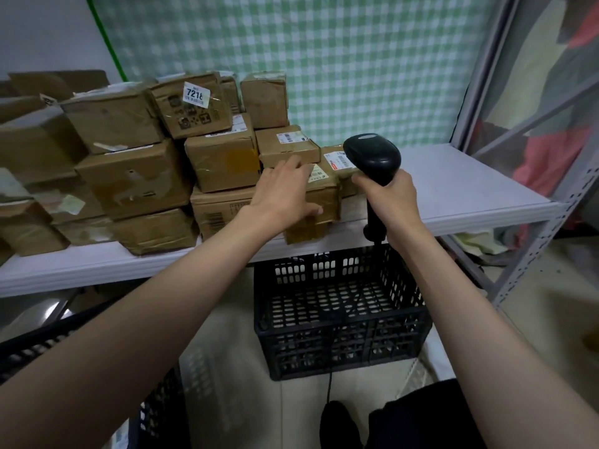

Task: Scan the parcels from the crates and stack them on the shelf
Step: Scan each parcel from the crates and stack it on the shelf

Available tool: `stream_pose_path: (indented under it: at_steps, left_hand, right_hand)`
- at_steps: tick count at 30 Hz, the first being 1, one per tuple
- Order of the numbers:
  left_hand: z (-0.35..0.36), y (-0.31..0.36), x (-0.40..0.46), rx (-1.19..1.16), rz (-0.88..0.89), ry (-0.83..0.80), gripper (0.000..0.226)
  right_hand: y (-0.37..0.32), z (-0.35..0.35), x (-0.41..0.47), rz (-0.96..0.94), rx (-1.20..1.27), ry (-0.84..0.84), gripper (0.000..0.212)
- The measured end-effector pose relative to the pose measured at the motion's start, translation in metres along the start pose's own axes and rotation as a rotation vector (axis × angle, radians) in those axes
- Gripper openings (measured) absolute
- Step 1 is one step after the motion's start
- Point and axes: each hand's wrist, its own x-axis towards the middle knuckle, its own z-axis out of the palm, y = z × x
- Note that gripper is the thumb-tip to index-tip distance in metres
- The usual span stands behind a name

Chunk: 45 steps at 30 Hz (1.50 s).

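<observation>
My left hand (pixel 285 192) holds a small brown cardboard parcel (pixel 321 205) at the front edge of the white shelf (pixel 453 189), fingers over its top and thumb on its front face. A white label shows on the parcel's top. My right hand (pixel 390 196) grips the handle of a black barcode scanner (pixel 372 157), whose head sits just right of the parcel, above another labelled parcel (pixel 337 160). Several brown parcels (pixel 136 176) are stacked on the shelf's left half. Below the shelf stands a black plastic crate (pixel 340 319) with no parcels visible in it.
A second black crate (pixel 48 341) shows at the lower left. The scanner's cable (pixel 330 384) runs down to the floor. A grey metal shelf upright (pixel 534 247) rises at the right. Green checked cloth (pixel 356 59) hangs behind the shelf, whose right half is bare.
</observation>
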Motion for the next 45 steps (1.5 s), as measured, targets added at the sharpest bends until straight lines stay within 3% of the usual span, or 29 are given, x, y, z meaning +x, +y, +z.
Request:
stream_pose_path:
  at_steps: [4, 9, 11, 15, 19, 27, 35, 41, 45]
  left_hand:
    - [-0.008, -0.026, -0.037, -0.007, 0.006, 0.078, 0.077]
    - [-0.002, -0.082, -0.103, 0.046, -0.071, 0.183, 0.068]
    - [0.007, -0.108, -0.133, 0.069, -0.125, 0.167, 0.066]
    - [0.034, -0.165, -0.198, 0.063, -0.259, 0.079, 0.063]
    - [0.067, -0.222, -0.262, 0.062, -0.413, -0.029, 0.066]
    - [0.149, -0.316, -0.361, 0.027, -0.704, -0.309, 0.064]
    - [0.222, -0.377, -0.422, 0.056, -0.892, -0.609, 0.073]
    - [0.270, -0.394, -0.436, -0.016, -1.088, -0.770, 0.106]
    - [0.296, -0.401, -0.440, -0.073, -1.216, -0.825, 0.112]
  right_hand:
    - [-0.014, 0.016, -0.033, -0.073, -0.091, -0.030, 0.012]
    - [-0.028, 0.046, -0.084, -0.131, -0.116, -0.180, 0.017]
    - [-0.030, 0.066, -0.106, -0.116, -0.102, -0.260, 0.009]
    - [-0.027, 0.122, -0.147, -0.013, -0.087, -0.435, 0.015]
    - [-0.007, 0.185, -0.178, 0.042, -0.140, -0.604, 0.006]
    - [0.038, 0.275, -0.232, 0.091, -0.254, -0.919, 0.019]
    - [0.050, 0.351, -0.271, 0.119, -0.240, -1.083, 0.013]
    - [0.063, 0.377, -0.279, 0.157, -0.199, -1.134, 0.012]
    - [0.069, 0.380, -0.275, 0.188, -0.202, -1.130, 0.008]
